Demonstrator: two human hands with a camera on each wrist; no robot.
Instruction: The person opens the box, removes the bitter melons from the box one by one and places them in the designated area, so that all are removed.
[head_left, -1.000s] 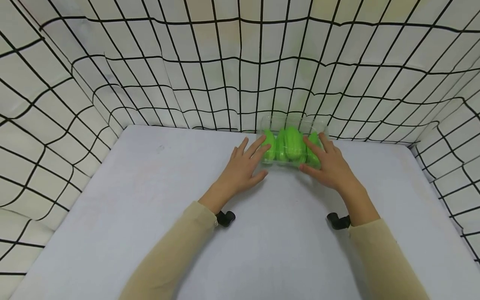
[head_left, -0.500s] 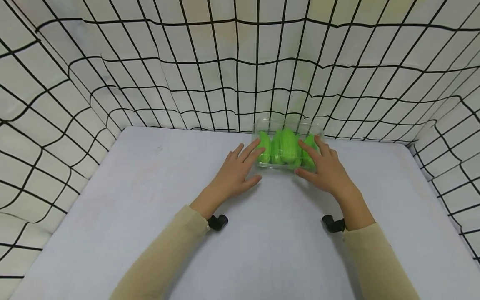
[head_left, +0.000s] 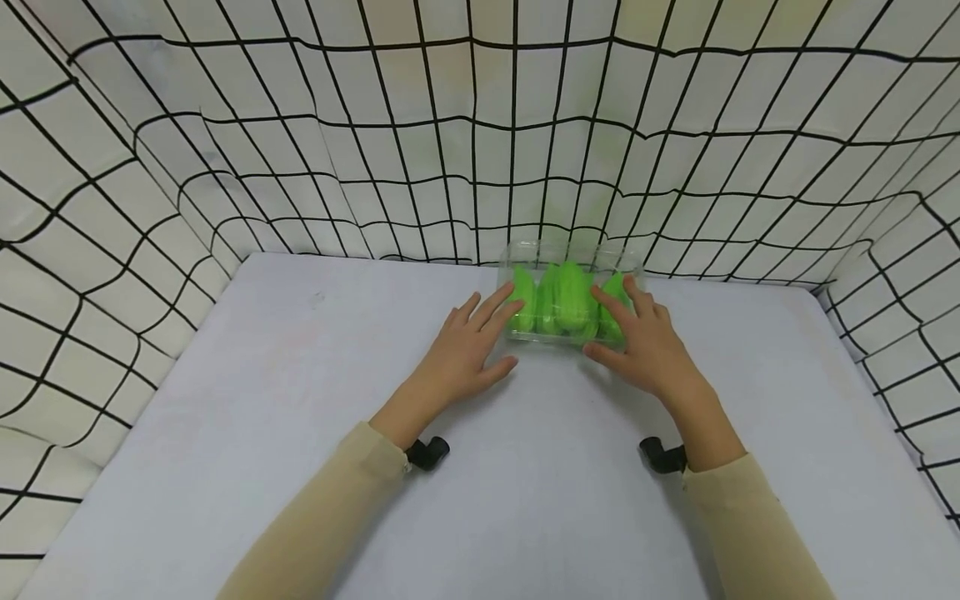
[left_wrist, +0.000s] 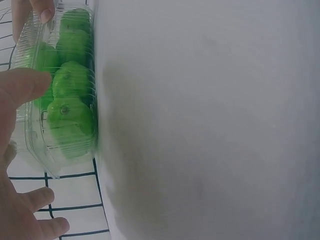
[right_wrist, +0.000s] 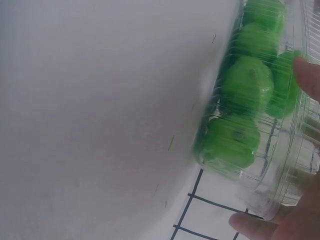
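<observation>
A pale grey flat surface (head_left: 300, 467) is walled on 3 sides by white cloth with a black grid pattern (head_left: 225, 150). The left hand (head_left: 459, 354) lies with its fingers straight and spread; its fingertips touch the left end of a clear ribbed plastic box (head_left: 567, 293) that sits near the far edge of the surface, right of the middle. In the left wrist view a fingertip presses against the box's top side, with the other fingers apart from it. Inside the box lie bright green rounded fruits (head_left: 570, 292), packed side by side in a row; the wrist views show at least 4. The right hand (head_left: 647, 348) rests at the right end of the box, fingers straight and laid over its top, thumb stretched along the near side on the surface. Neither hand curls round the box. Both arms wear beige sleeves (head_left: 330, 517), and a small black camera mount (head_left: 427, 452) shows under each wrist.
</observation>
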